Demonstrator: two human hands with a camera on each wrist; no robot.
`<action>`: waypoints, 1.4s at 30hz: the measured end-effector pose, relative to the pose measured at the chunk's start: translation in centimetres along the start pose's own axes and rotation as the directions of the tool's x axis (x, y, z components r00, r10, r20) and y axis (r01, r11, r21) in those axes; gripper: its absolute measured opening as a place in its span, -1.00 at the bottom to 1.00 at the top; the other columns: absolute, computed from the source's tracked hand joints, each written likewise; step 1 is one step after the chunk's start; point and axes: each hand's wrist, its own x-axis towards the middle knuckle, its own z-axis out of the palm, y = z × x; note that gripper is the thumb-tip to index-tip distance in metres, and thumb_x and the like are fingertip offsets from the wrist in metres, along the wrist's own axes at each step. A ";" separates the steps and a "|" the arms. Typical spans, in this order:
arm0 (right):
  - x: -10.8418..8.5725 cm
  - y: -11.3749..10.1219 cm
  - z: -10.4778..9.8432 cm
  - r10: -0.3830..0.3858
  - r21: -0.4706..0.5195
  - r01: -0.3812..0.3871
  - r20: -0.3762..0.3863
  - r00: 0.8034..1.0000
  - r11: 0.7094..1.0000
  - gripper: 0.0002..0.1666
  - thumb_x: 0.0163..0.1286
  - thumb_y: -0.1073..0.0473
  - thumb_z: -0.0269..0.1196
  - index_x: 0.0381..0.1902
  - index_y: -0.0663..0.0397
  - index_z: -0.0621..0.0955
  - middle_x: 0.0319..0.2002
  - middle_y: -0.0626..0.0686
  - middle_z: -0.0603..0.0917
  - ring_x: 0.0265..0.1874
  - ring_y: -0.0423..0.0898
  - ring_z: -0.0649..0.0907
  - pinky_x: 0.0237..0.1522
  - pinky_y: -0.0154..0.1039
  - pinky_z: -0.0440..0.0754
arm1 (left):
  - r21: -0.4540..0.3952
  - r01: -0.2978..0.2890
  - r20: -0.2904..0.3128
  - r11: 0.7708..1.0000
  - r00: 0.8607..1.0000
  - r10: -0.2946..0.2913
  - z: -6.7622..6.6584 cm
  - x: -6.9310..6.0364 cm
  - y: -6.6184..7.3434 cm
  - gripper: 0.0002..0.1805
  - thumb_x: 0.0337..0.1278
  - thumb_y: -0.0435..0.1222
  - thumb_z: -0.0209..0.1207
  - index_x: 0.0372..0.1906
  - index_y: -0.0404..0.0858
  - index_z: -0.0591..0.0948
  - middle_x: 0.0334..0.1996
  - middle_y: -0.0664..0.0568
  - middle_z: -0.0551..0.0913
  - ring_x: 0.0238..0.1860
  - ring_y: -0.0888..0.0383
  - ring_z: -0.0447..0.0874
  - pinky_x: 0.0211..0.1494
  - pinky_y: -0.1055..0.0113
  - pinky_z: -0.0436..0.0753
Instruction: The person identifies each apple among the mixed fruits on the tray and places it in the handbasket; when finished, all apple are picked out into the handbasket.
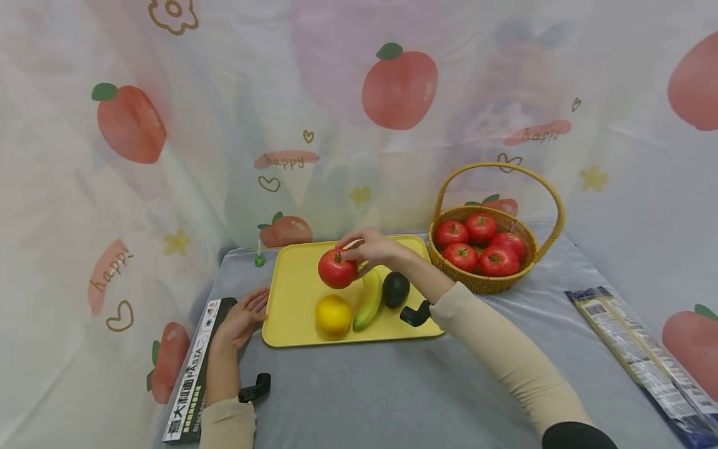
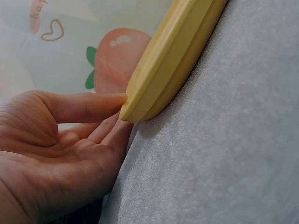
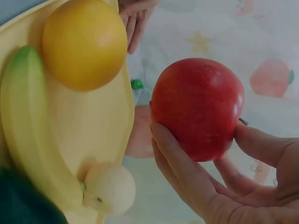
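Note:
My right hand (image 1: 373,249) holds a red apple (image 3: 198,109) above the yellow tray (image 1: 294,274); thumb and fingers are on its sides, and its short stem shows near the thumb. On the tray lie an orange-yellow round fruit (image 1: 333,316), a banana (image 1: 368,300) with a green tip, and a dark avocado (image 1: 396,290). A pale round fruit (image 3: 110,188) appears only in the right wrist view. At the tray's left edge is my left hand (image 1: 241,321), its fingers fairly straight, touching the rim near a corner in the left wrist view.
A wicker basket (image 1: 488,284) with several red tomatoes (image 1: 498,262) stands right of the tray, its tall handle arching up. A black pasta box (image 1: 193,371) lies by my left forearm. At the right lies a long plastic packet (image 1: 639,349). Printed cloth (image 1: 336,75) hangs behind.

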 end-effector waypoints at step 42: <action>-7.0 2.0 -11.4 0.116 0.045 -0.109 -0.203 0.972 0.993 -0.44 0.57 0.21 0.23 0.43 0.27 0.44 0.33 0.35 0.52 0.09 0.23 0.71 0.07 0.23 0.70 | 0.037 0.007 0.015 0.999 1.000 -0.007 0.0 0.0 -0.1 -0.09 0.20 -0.79 -0.08 0.65 -0.43 -0.04 0.67 -0.26 -0.04 0.67 -0.09 -0.09 0.17 0.53 0.56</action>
